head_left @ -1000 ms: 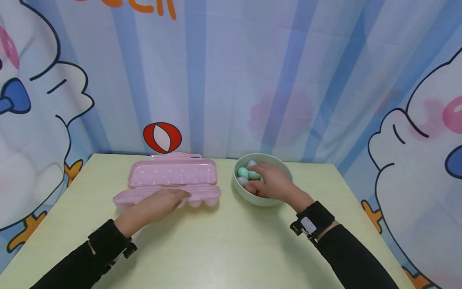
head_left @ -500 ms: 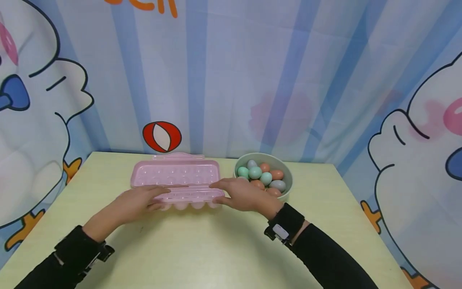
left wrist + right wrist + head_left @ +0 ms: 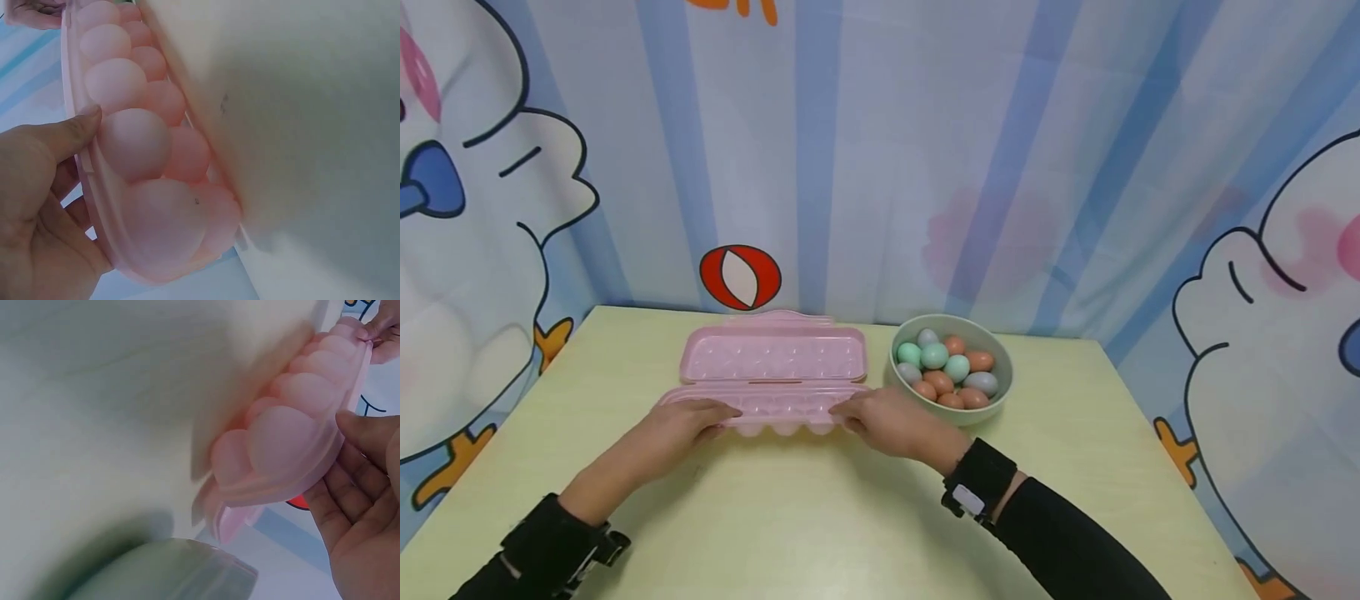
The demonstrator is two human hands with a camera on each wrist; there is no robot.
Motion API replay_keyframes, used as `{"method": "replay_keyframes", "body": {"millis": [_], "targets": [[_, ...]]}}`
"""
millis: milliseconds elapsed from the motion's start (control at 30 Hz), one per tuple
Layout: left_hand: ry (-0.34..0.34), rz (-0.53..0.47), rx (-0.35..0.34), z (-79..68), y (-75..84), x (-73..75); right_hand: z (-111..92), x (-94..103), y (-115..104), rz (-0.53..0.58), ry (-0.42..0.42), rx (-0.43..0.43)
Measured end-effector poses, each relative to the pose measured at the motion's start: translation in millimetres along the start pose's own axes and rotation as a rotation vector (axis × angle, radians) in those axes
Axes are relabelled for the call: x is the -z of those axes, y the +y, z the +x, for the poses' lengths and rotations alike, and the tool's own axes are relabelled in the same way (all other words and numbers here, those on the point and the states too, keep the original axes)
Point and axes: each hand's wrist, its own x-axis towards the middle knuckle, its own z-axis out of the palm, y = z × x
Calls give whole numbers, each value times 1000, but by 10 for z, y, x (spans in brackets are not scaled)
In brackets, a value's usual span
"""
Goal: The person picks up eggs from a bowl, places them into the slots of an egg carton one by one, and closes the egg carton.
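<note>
A pink plastic egg carton [image 3: 775, 354] lies open on the table, its lid toward the curtain and its cupped half toward me. My left hand [image 3: 681, 427] pinches the cupped half's rim near the left end. At the right end, my right hand [image 3: 901, 423] pinches the same rim. The left wrist view shows the thumb [image 3: 80, 128] on one side of the edge and other fingers behind it. Rounded cup undersides [image 3: 284, 444] fill part of the right wrist view. Whether the carton's base is lifted, I cannot tell.
A pale green bowl [image 3: 1004, 385] stands just right of the carton, close to my right hand. Several brown, green and grey eggs [image 3: 938, 382] lie in it. A striped curtain [image 3: 880, 167] with cartoon figures hangs behind the table [image 3: 820, 517].
My right hand has left the bowl and taken hold of the carton's right end. The left hand has slid left along the front edge. The carton has shifted slightly right.
</note>
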Motion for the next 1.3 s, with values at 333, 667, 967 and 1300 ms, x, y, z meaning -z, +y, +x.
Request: {"method": "replay_keyframes", "body": {"millis": [333, 667, 967, 1300], "targets": [[-117, -91, 27, -66, 107, -127, -177, -183, 25, 3, -5, -37], [-144, -155, 242, -32, 22, 96, -306, -259, 65, -48, -8, -12], [70, -64, 474, 262, -413, 403, -332, -295, 108, -32, 0, -11], [12, -422, 698, 528, -923, 267, -312, -285, 148, -14, -9, -8]]}}
